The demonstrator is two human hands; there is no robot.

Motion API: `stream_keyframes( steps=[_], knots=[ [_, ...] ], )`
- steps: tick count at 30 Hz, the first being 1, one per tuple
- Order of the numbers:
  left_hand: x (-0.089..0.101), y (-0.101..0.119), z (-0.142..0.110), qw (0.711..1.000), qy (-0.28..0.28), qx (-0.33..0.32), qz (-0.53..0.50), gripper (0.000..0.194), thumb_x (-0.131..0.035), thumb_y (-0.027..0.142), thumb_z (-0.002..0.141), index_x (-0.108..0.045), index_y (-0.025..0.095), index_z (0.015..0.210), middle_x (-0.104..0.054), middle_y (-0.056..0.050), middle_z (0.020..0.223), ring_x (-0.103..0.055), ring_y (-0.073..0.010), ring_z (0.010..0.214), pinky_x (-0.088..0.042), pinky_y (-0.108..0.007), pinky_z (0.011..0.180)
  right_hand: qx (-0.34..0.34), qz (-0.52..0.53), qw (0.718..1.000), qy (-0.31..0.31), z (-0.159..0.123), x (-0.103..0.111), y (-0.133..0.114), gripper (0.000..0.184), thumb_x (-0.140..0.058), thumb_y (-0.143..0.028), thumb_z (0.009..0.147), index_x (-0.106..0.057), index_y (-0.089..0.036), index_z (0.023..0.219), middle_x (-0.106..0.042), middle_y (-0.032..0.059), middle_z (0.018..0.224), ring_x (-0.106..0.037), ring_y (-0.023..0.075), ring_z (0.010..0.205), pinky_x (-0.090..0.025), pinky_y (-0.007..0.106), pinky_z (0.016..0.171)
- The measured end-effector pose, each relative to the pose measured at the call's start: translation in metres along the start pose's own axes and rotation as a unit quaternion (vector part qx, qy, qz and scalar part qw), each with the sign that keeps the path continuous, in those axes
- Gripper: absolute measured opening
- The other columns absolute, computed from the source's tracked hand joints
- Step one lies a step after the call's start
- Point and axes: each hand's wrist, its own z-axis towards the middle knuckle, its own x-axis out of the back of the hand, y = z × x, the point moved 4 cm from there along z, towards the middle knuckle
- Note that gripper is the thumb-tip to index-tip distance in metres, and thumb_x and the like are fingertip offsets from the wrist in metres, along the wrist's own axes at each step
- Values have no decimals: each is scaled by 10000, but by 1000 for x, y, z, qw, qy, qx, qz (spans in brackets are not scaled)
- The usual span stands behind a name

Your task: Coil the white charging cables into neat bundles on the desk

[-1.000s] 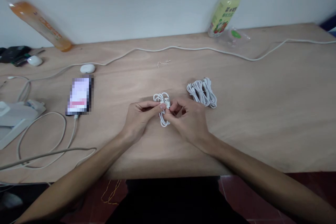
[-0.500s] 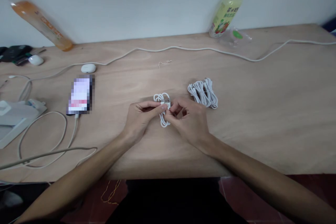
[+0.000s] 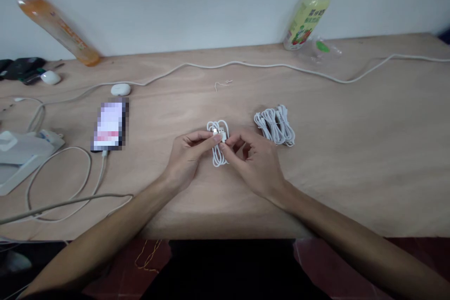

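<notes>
A coiled white USB cable (image 3: 217,155) is held up between both hands near the middle of the table, its metal USB plug and a second connector side by side at the upper part of the coil. My left hand (image 3: 190,152) pinches the coil and connectors between thumb and fingers from the left. From the right, my right hand (image 3: 255,161) has its thumb and forefinger closed at the coil's right side; what exactly lies between those fingertips is too small to tell. Beyond the right hand lie several bundled white cables (image 3: 276,124), side by side.
A phone (image 3: 109,124) with a charging cord plugged in lies left, near a white earbud case (image 3: 120,89). Short tie pieces (image 3: 223,85) lie ahead. A long white cable (image 3: 239,63) crosses the back. Bottles (image 3: 58,30) (image 3: 307,16) stand by the wall; a white box (image 3: 26,152) sits far left.
The coil is turned slightly, so its two connectors show more plainly between the fingers. Both hands stay in nearly the same place, and the whole view has shifted a little.
</notes>
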Motion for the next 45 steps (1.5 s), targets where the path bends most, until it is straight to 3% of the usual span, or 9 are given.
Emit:
stream_keyframes(
  steps=[4,12,21,45],
  knots=[
    [1,0,1,999,-13,13,-36,229,-1026,352,668,-887,216,788,-849,-65,879,-769,-196,830,-650,-353,846,-32,46,998,-12,1,-1,2,153,-715,-311,954,-742,-236,824,-714,-34,691,-570,118,544,-448,267,541],
    [0,-3,0,999,15,12,-31,254,-1048,375,627,-883,224,748,-841,-51,814,-748,-165,757,-644,-340,830,-65,81,995,3,1,-3,6,202,-725,-312,895,-688,-226,716,-665,-35,629,-556,119,540,-422,259,514],
    [-1,-2,-1,999,22,19,-36,253,-1071,299,556,-877,222,698,-852,-40,804,-731,-127,724,-604,-253,760,-34,50,998,24,-2,-1,0,219,-716,-272,886,-651,-229,681,-672,-36,641,-537,114,537,-428,270,540],
    [0,-4,0,999,22,4,-33,222,-1053,300,589,-877,220,699,-855,-49,802,-723,-130,708,-596,-270,747,-38,53,998,26,0,-2,1,222,-723,-296,872,-664,-225,670,-678,-30,636,-534,108,529,-390,263,509]
  ],
)
